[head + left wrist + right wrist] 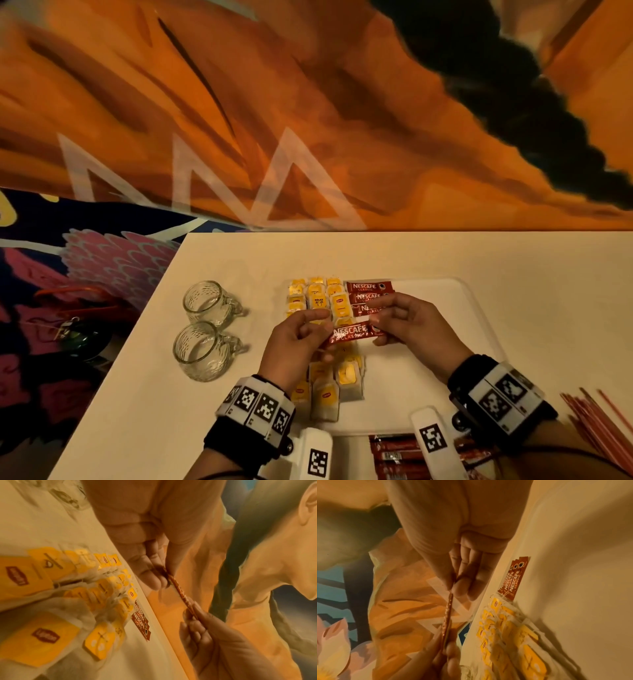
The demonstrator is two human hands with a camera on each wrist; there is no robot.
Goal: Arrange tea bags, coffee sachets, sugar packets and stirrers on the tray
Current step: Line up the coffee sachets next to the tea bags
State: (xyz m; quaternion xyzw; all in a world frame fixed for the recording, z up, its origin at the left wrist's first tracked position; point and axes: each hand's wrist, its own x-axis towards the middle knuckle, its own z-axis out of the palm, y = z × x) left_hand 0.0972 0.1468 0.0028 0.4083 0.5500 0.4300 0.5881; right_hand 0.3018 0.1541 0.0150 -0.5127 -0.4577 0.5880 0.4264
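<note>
Both hands, left [297,337] and right [409,323], pinching a red Nescafé sachet [354,334] by its ends, flat, glossy, white lettering

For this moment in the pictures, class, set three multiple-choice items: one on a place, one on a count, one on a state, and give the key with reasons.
1. Where do the glass mugs stand?
A. on the tray
B. on the table, left of the tray
C. stacked on the stirrers

2. How many glass mugs are there?
A. two
B. four
C. one

3. How is the lifted coffee sachet held?
A. by the right hand alone
B. lying loose
C. pinched at either end by the left hand and right hand

Key: B, both mugs stand off the tray; A, two show; C, fingers grip each end.
</note>
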